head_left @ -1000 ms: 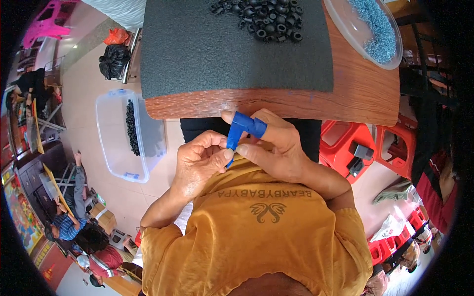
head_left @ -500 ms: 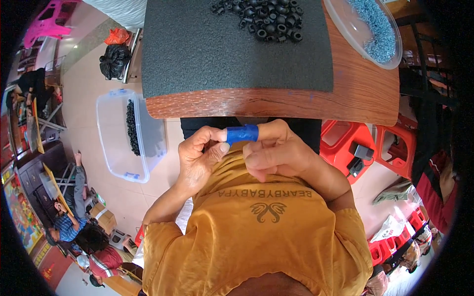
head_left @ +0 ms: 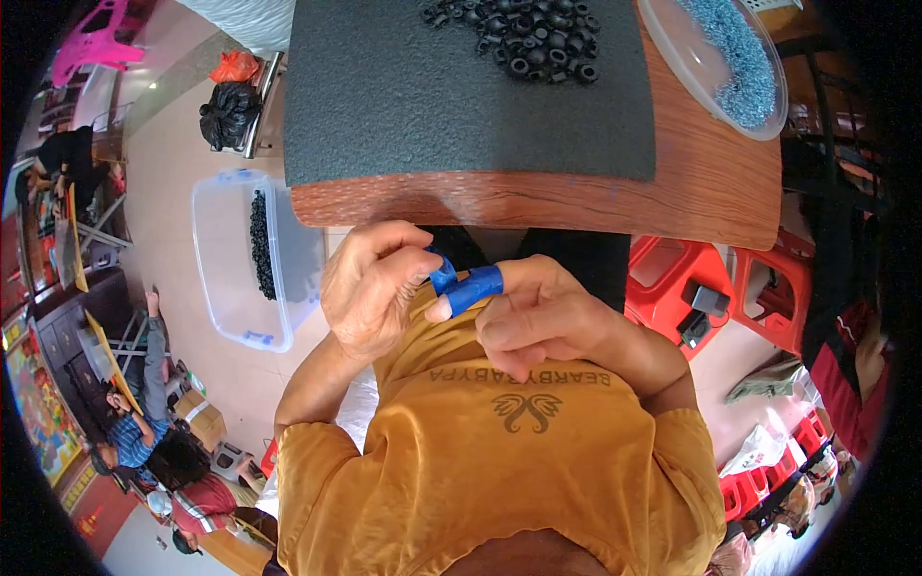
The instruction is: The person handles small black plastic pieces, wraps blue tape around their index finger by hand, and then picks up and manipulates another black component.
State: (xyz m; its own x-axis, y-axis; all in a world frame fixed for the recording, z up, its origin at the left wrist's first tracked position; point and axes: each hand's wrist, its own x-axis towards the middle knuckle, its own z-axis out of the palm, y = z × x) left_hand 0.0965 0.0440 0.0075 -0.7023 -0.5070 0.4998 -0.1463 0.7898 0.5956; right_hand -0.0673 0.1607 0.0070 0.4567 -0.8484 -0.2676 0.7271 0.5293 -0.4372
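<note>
Blue tape (head_left: 476,291) is wrapped round the outstretched index finger of my right hand (head_left: 552,322), with the fingertip bare beyond it. From the wrap a short blue flap stands up toward my left hand (head_left: 370,288), whose thumb and forefinger are closed on its end. My right thumb is bent beside the curled lower fingers, and I see nothing gripped in that hand. Both hands are over my lap, in front of the table edge. On the table, a dark grey mat (head_left: 384,115) carries a pile of small black ring-like parts (head_left: 538,38).
A clear tub of small bluish pieces (head_left: 663,19) stands at the table's right. On the floor at left is a clear plastic bin (head_left: 206,278) with black parts. Red stools (head_left: 663,288) stand at right. Bags (head_left: 230,115) lie at far left; other people (head_left: 134,437) sit beyond.
My left hand has drawn back and up from my right fingertip, lifting a flap of blue tape. My right index finger now tilts downward, its tip uncovered.
</note>
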